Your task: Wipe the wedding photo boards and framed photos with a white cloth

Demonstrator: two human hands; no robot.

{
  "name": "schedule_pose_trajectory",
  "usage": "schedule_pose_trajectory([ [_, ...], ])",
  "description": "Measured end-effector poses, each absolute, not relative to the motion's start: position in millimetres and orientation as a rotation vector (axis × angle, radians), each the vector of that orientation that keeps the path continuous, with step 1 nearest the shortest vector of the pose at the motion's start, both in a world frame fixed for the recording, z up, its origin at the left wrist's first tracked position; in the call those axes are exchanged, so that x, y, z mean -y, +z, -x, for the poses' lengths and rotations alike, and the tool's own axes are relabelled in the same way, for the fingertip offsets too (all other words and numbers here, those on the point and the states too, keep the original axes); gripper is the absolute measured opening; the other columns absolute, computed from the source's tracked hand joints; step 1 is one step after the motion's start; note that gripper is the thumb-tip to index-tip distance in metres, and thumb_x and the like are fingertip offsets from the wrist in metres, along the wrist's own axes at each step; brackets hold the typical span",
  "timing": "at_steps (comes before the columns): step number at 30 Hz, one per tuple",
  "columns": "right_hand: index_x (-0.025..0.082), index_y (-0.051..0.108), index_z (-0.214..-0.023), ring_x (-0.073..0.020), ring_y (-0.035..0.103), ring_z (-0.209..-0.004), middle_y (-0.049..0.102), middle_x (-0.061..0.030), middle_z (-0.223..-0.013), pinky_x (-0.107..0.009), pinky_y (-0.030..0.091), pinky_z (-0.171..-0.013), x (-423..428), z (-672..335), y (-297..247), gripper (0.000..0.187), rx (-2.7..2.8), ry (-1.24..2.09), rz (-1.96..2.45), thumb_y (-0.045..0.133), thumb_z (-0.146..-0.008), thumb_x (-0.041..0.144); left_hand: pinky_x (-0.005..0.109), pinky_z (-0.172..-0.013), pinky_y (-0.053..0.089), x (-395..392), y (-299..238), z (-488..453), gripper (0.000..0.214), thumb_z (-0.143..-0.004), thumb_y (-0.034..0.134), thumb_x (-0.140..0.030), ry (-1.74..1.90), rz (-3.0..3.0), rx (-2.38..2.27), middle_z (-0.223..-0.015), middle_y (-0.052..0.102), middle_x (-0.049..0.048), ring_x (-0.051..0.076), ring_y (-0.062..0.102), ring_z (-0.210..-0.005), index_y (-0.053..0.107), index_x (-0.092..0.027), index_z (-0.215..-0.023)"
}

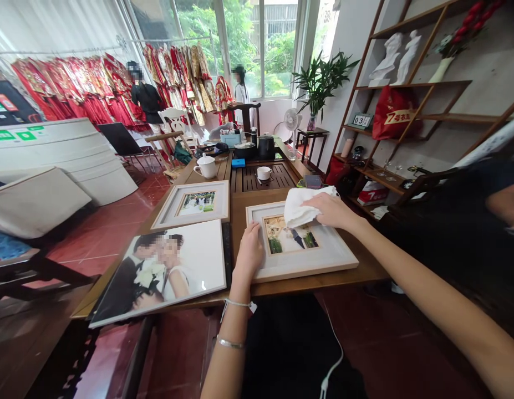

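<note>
In front of me a light wooden picture frame [331, 257] lies flat near the table's edge, with a wide pale mat around a small wedding photo [277, 238]. My left hand [251, 246] grips the left side of this frame, its fingers curled over the edge. A white cloth [300, 206] is bunched under my right hand [329, 209], which presses it on the upper part of the frame and covers some of the photo. To the left lie a second framed photo [163, 213] and a large wedding portrait [198, 266], whose lower left corner sticks out past the table edge.
On the wooden table [240, 208] stand a lidded white mug [205, 166], a small white cup [264, 173] on a slatted tea tray [284, 180] and a dark pot [266, 147]. A person in dark clothes [456, 221] sits close on the right. Shelves [431, 86] line the right wall.
</note>
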State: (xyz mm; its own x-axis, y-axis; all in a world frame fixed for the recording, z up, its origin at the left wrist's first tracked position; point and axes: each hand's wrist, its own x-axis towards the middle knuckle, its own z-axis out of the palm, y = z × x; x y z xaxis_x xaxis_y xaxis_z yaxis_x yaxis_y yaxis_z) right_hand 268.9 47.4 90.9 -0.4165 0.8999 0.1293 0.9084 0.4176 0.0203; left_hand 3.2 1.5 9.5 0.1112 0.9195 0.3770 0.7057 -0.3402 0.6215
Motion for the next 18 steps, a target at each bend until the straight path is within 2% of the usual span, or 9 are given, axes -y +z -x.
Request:
schedule_pose_trajectory([
  [5,0.026,0.063,-0.126,-0.0297,0.051,-0.118,0.067,-0.01,-0.119,-0.04,0.042,-0.09,-54.8,-257.4,90.2,0.058,2.516,-0.159,1.701,0.049,-0.072,0.01,0.047,-0.115,0.036,-1.4,8.2,-3.8,0.05,-0.078,0.036,0.003,1.059,-2.11,-1.614,-0.132,0.06,0.0154,0.026,0.045,-0.136,0.061,-0.014,-0.118],
  [10,0.023,0.066,-0.12,-0.0287,0.055,-0.112,0.069,-0.0096,-0.112,-0.037,0.041,-0.09,-31.5,-253.9,95.1,0.055,2.67,-0.115,1.611,0.05,-0.069,0.009,0.046,-0.116,0.035,-1.4,8.2,-5.3,0.051,-0.077,0.035,0.004,1.038,-2.101,-1.634,-0.134,0.059,0.0188,0.027,0.044,-0.137,0.061,-0.009,-0.119],
  [18,0.023,0.069,-0.112,-0.0252,0.062,-0.1,0.069,-0.0064,-0.102,-0.029,0.045,-0.086,22.1,-272.4,113.6,0.055,2.773,0.392,1.427,0.049,-0.063,0.009,0.041,-0.117,0.033,0.5,12.9,-8.0,0.051,-0.078,0.034,0.006,0.977,-2.1,-1.69,-0.136,0.057,0.0201,0.025,0.042,-0.139,0.059,-0.006,-0.121],
])
